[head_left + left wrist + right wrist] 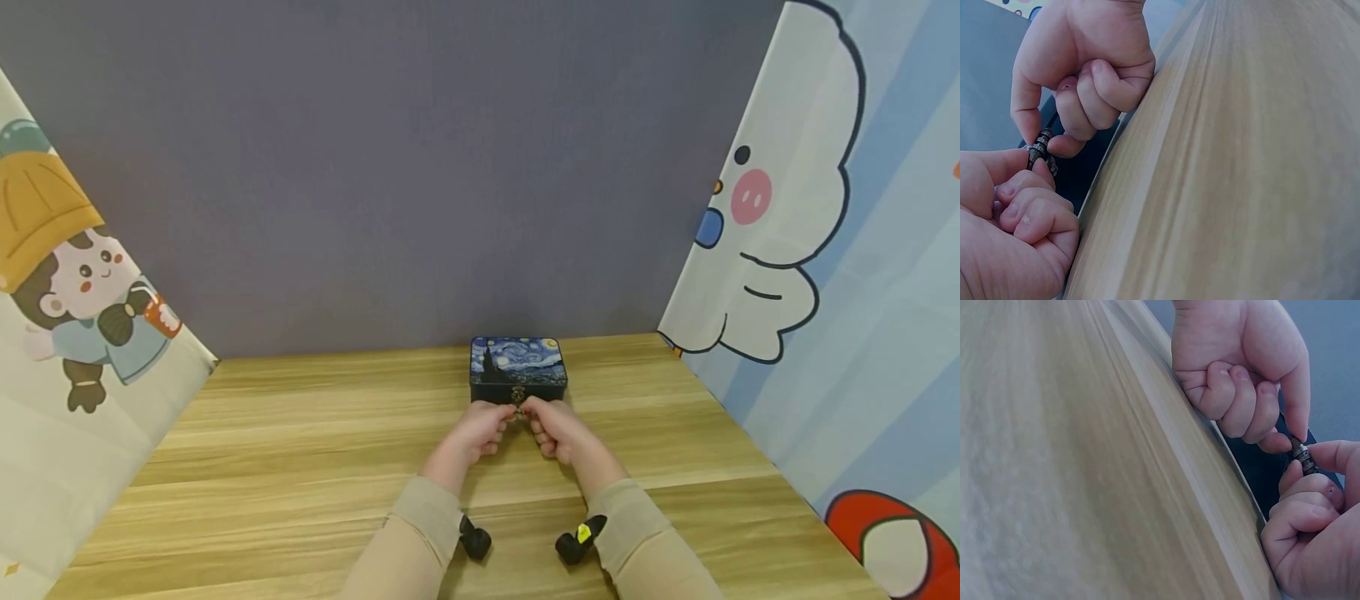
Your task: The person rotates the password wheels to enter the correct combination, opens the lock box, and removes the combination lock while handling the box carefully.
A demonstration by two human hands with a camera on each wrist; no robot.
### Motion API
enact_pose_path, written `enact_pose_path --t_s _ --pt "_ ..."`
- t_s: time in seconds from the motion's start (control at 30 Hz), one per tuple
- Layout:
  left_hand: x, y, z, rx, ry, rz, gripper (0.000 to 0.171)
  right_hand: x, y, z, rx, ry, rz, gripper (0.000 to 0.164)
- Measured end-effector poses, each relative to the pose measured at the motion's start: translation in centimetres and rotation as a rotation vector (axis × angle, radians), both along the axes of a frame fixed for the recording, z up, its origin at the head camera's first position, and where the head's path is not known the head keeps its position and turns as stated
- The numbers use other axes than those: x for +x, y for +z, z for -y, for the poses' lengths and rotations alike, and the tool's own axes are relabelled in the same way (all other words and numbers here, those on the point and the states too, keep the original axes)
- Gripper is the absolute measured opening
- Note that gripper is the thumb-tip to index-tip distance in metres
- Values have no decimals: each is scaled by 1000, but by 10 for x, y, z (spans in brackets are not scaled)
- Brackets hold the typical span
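A dark box [517, 362] with a swirling blue night-sky painting on its lid stands at the back of the table, lid down. On its front is a bronze latch [518, 394], where a small combination padlock [1040, 145] with ridged dials hangs. My left hand [480, 427] pinches one end of the padlock between thumb and index finger, the other fingers curled into the palm. From the opposite side my right hand [561, 429] pinches its other end the same way. In the right wrist view the dials of the padlock [1303, 456] show between both hands' fingertips.
The box stands on a wood-grain table [300, 467], close to a grey back panel [420, 167]. Cartoon-printed curtains [885, 317] border the table left and right. Black wrist devices [475, 539] sit at both sleeve cuffs.
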State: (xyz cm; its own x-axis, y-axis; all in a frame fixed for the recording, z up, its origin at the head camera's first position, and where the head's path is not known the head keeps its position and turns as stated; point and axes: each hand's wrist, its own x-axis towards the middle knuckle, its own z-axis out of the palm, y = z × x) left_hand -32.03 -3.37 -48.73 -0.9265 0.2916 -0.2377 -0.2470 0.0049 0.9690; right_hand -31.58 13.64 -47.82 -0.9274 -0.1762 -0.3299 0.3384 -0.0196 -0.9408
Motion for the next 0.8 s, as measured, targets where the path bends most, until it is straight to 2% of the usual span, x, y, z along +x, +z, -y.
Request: enact_pose_path --t_s 0.3,0.57,0.8 --pt "0 -1 1 8 10 1 29 1 1 0 3 7 11 20" --pt "2 4 0 12 16 -1 29 0 2 -2 0 26 12 21" --pt "4 5 -1 18 20 -3 29 0 4 -6 -37 25 48 27"
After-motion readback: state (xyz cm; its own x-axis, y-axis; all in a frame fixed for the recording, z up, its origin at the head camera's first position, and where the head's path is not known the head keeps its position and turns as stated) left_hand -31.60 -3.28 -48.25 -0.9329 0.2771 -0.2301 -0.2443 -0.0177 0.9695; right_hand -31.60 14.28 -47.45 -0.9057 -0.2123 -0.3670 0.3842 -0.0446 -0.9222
